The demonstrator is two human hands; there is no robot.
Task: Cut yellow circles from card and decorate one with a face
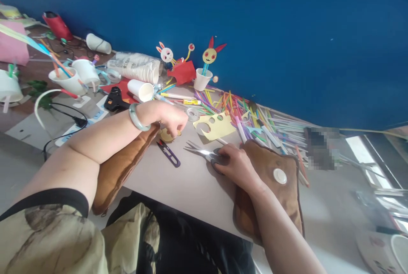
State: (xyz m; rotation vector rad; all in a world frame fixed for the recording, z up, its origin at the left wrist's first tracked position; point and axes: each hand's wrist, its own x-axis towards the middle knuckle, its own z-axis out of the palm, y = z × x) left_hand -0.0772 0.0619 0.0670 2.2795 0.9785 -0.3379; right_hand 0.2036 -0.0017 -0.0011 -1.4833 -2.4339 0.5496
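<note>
Head view: the right hand (234,165) is laid over the handles of a pair of scissors (204,153) on the grey table (191,189), its fingers curled onto the handles in a grasp, while the blades lie slightly parted and point left, flat on the surface. The left hand (168,117) is held loosely clenched, fingertips pinched down on a small yellow paper piece (167,135) just beside a brown cushion (124,161) under the forearm. A small thread snipper (168,153) lies between the two hands, and a yellow card with round holes (214,127) lies beyond, next to a spread of coloured straws (236,110). For the lift to be done well, the fingers should be seated fully in the loops before the scissors are raised, the blades kept pointed away from the left hand, and the paper piece pinned flat until the blades are brought to its edge.
</note>
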